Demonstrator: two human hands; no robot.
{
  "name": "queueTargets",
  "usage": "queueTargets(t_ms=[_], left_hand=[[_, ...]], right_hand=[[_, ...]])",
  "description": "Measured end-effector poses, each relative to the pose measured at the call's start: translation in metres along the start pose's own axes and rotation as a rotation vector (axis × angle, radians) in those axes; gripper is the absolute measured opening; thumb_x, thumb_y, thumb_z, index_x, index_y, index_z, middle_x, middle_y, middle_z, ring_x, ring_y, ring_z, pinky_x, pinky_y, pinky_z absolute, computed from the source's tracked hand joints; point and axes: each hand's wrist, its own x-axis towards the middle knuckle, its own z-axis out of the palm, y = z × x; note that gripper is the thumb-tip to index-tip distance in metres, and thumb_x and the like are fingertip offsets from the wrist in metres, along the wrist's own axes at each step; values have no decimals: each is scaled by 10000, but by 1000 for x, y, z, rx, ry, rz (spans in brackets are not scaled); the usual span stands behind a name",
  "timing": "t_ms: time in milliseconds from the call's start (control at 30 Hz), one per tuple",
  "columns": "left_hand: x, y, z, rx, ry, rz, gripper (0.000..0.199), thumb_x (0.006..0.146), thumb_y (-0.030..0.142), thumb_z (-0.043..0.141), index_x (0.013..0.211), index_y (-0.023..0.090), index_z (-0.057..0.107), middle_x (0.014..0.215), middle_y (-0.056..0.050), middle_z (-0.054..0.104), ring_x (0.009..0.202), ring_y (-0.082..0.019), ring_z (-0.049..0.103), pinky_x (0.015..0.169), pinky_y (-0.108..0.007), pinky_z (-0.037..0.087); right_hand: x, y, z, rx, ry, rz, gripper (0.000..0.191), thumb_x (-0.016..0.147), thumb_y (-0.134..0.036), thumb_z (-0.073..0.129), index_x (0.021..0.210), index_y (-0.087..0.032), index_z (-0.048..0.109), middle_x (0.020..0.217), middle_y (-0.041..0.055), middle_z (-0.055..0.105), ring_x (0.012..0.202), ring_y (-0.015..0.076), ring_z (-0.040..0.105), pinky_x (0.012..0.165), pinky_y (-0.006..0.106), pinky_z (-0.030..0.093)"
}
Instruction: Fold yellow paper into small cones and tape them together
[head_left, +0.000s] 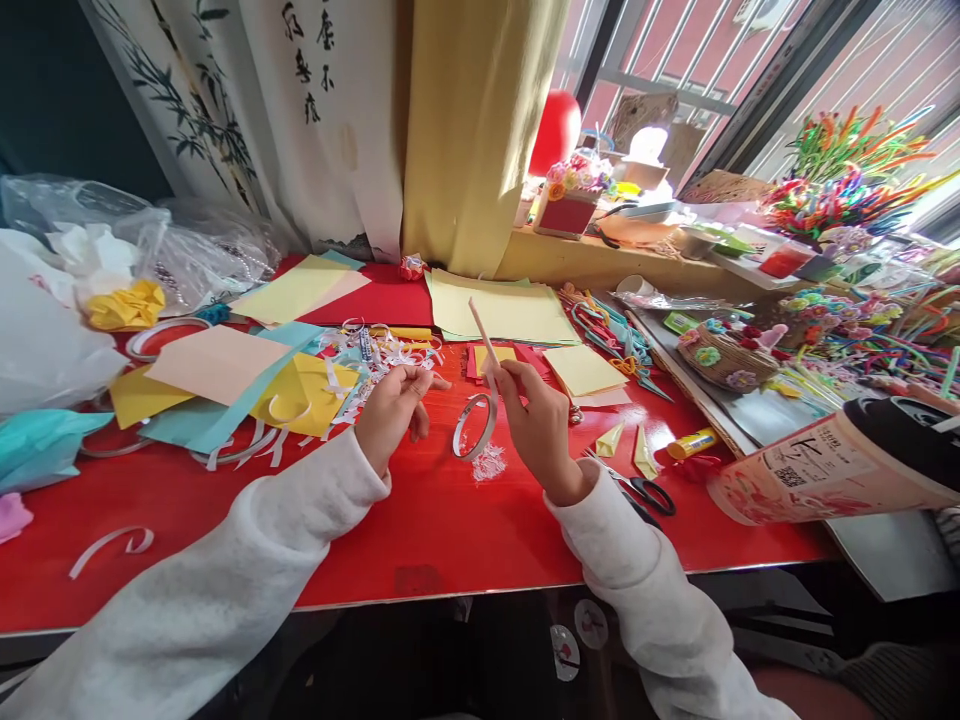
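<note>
My right hand (pixel 538 420) pinches a narrow pinkish paper strip (pixel 480 325) that sticks up past the fingertips. Just below, a roll of white double-sided tape (pixel 457 440) hangs close to those fingers, with its tape running up toward the strip. Left of the roll is my left hand (pixel 394 410), its index finger stretched out and the thumb apart, nothing visible in it. Beneath the roll, a small heap of white shreds (pixel 489 464) lies on the red table (pixel 450 530).
Scissors (pixel 651 494), folded yellow pieces (pixel 643 452) and a glue stick (pixel 691 443) lie at right, beside a tilted drink cup (pixel 817 470). Coloured paper sheets (pixel 217 365) and curled white strips cover the left. Yellow sheets (pixel 502 305) lie at the back.
</note>
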Motion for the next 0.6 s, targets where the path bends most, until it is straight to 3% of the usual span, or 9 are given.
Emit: queueTargets(t_ms=[100,200,300,367,400,500,600], left_hand=[[9,-4,-6,114,30,58,255,756,349,554,933,166,537,733,6,599,363,-33,390,366,-182,311],[19,-7,-16,173,63,66,259,721,411,601,752,156,562,538,42,498,409,-57,404,408,-185,325],[26,-1,-33,181,279,132,269,692,410,636,688,164,526,535,46,502,462,-74,459,478,-200,390],[29,8,-49,190,492,246,255,698,387,641,690,163,520,566,39,541,531,-82,513,575,-211,439],[29,13,-56,160,541,317,246,723,385,622,714,164,514,603,40,562,571,-82,538,629,-221,456],[30,24,-70,104,551,443,261,743,377,619,789,187,445,663,69,594,594,-81,570,695,-265,483],[29,21,-60,76,514,433,319,719,402,639,764,201,394,632,55,597,602,-108,592,706,-293,488]], right_hand=[[2,-5,0,301,-114,163,204,879,-333,426,883,-189,571,780,30,683,704,125,644,649,234,492],[3,-5,2,515,-187,283,224,854,-380,458,865,-186,571,783,39,680,712,138,656,674,262,525],[4,-4,3,597,-206,327,225,831,-396,492,844,-186,572,780,42,671,710,145,657,690,281,538],[4,-4,2,608,-209,333,227,828,-399,494,848,-188,576,780,42,666,714,144,654,702,287,538],[4,-4,2,611,-210,333,232,829,-401,491,855,-188,578,781,42,665,717,144,653,708,288,538],[4,-5,2,613,-206,328,247,827,-412,490,868,-187,582,789,43,667,727,144,651,723,292,535],[2,-6,3,603,-205,321,245,830,-414,486,868,-191,579,792,41,667,727,145,651,718,289,534]])
